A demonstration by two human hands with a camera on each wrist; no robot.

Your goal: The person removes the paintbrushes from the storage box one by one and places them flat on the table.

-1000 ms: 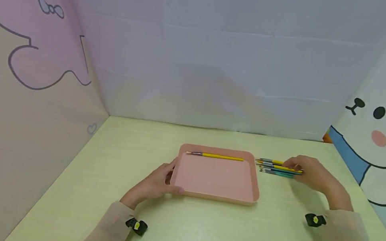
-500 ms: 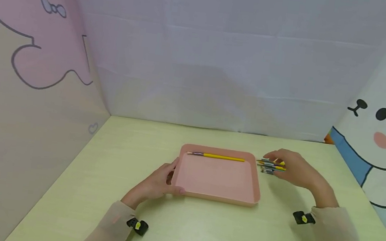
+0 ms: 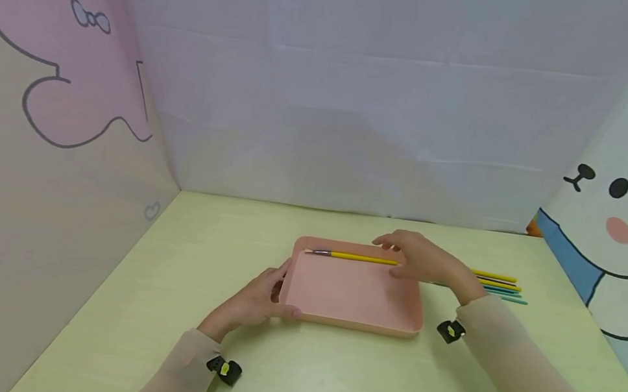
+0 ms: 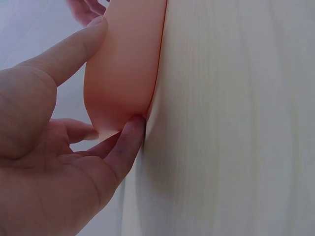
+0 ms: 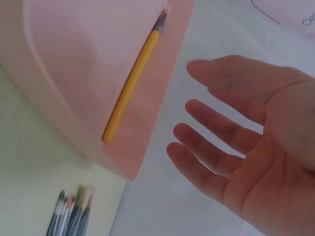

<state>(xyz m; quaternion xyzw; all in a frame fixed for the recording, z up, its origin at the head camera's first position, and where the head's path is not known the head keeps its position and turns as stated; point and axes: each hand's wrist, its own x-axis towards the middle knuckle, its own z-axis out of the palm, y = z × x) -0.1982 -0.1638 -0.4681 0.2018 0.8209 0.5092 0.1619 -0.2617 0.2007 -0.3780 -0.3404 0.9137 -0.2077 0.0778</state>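
A shallow pink tray [image 3: 342, 297] lies on the table, with one yellow-handled paintbrush [image 3: 362, 258] along its far side. My left hand [image 3: 254, 296] grips the tray's left end; in the left wrist view the thumb and fingers stand around the tray's wall [image 4: 128, 64] near a corner. Over the tray's far right corner hovers my right hand [image 3: 426, 260], fingers loosely spread and holding nothing. Seen from the right wrist, a gap separates that hand [image 5: 261, 142] from the paintbrush [image 5: 130, 91].
Several more paintbrushes [image 3: 503, 286], yellow and green handled, lie side by side right of the tray, partly hidden by my right arm. The pale table [image 3: 326, 381] is bordered by a white backdrop [image 3: 350, 96] and side panels printed with cartoon animals.
My right hand has moved left from the paintbrushes beside the tray to above the tray's right end, uncovering their handles. The left hand and the tray stay put.
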